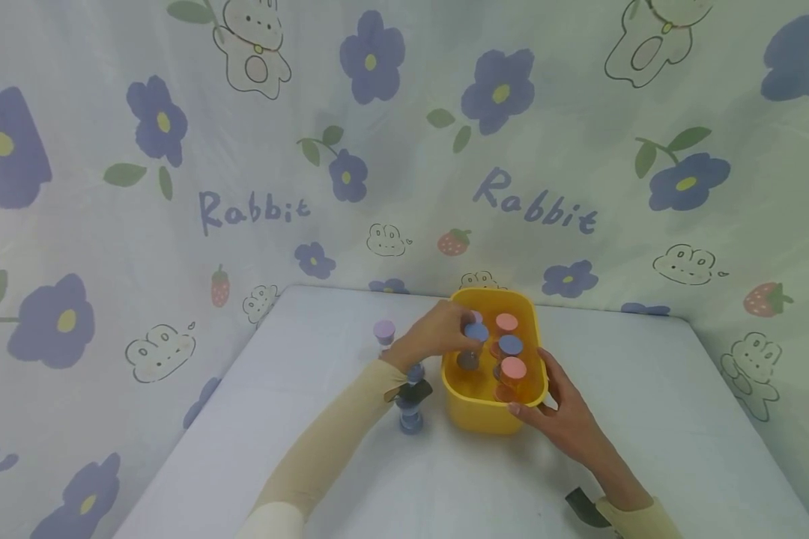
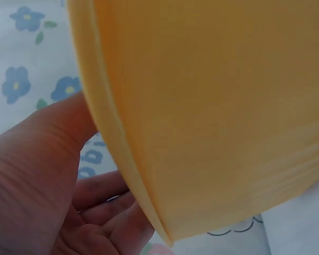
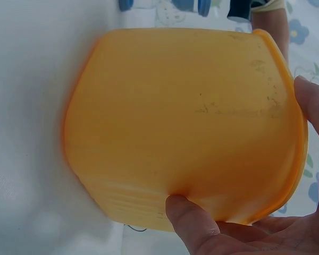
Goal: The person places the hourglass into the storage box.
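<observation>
My left hand (image 1: 445, 329) reaches over the left rim of a yellow plastic bin (image 1: 488, 415) and pinches a blue-capped sand timer (image 1: 476, 333) near its top, inside the bin. At the bin's right front corner, my right hand (image 1: 566, 415) grips the rim and wall; in the right wrist view the thumb and fingers (image 3: 194, 223) press the yellow side. More sand timers stand in the bin: pink ones (image 1: 513, 368), a blue one (image 1: 510, 345) and a purple-topped one partly behind the left hand. The left wrist view shows the bin wall close up, covering the held timer.
Left of the bin, a purple-topped sand timer (image 1: 384, 332) and blue sand timers (image 1: 411, 423) stand on the white table (image 1: 297, 374), partly hidden by the left forearm. A rabbit-and-flower patterned curtain (image 1: 391, 150) hangs behind the table.
</observation>
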Demonstrator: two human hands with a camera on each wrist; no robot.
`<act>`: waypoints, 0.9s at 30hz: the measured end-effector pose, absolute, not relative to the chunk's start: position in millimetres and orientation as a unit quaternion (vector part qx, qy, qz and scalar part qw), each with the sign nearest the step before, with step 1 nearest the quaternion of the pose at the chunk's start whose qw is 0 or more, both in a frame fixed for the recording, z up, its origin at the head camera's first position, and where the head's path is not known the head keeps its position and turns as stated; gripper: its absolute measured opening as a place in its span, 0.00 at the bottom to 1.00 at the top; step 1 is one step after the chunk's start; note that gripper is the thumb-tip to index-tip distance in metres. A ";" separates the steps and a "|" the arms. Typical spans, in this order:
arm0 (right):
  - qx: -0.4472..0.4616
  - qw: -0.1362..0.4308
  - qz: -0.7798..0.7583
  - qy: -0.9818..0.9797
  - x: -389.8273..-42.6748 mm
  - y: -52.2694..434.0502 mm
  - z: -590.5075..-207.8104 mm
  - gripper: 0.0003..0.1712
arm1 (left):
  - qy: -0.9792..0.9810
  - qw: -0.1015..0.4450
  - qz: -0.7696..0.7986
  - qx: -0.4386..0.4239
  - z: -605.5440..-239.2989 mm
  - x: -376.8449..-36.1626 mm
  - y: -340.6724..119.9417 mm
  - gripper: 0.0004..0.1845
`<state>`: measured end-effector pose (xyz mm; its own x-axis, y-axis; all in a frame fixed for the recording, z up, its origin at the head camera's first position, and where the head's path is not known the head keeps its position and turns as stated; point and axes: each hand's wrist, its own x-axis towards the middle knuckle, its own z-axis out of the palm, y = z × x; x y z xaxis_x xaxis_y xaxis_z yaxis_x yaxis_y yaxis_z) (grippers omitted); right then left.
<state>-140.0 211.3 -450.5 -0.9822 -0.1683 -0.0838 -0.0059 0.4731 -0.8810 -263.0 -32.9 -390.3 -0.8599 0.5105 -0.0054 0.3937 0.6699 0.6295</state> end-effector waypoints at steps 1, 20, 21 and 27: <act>-0.050 0.079 -0.511 0.855 -139.9 211.3 -450.5 0.65 | 0.911 0.092 0.317 0.247 -390.4 -263.4 -32.1 0.09; -0.056 0.074 -0.514 0.853 -140.2 211.8 -451.6 0.64 | 0.948 0.098 0.200 0.228 -392.1 -268.7 -19.2 0.11; -0.056 0.074 -0.514 0.853 -140.1 211.7 -451.6 0.64 | 0.950 0.094 0.188 0.232 -392.1 -269.0 -18.4 0.11; -0.056 0.073 -0.513 0.853 -139.9 211.9 -451.6 0.64 | 0.957 0.073 0.115 0.258 -393.0 -270.2 -14.0 0.11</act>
